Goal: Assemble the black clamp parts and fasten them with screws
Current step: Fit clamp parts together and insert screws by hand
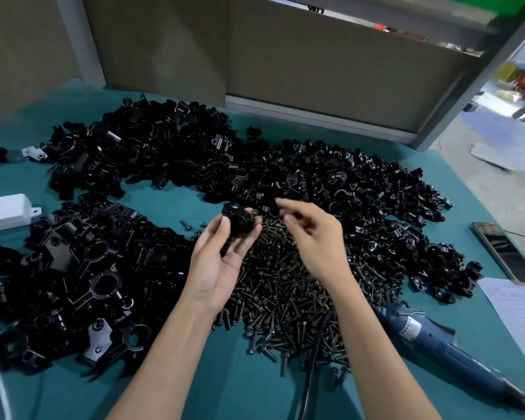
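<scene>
We have a black clamp part (pixel 239 223) pinched between the thumb and fingertips of our left hand (pixel 222 268). It is lifted just above the far edge of the screw pile (pixel 285 286) in the middle of the teal table (pixel 225 389). Our right hand (pixel 315 241) hovers just beside it, over the screws, with fingers loosely curled toward the part. That hand is blurred, and we cannot tell whether a screw sits between the fingertips or they are bare. We judge this to be the step of starting a screw in the held part, or mating a second half to it, with fastening not yet done. Loose clamp halves (pixel 361 189) lie heaped behind and to the right, and a heap of larger bracket parts (pixel 82 268) lies to the left. As we read it, the next move calls for lining a screw shank up with a hole while the left hand keeps the piece steady. After that comes a reach for the blue electric screwdriver (pixel 422 334) lying right of the screws, its cord (pixel 311 359) crossing the pile's near edge.
</scene>
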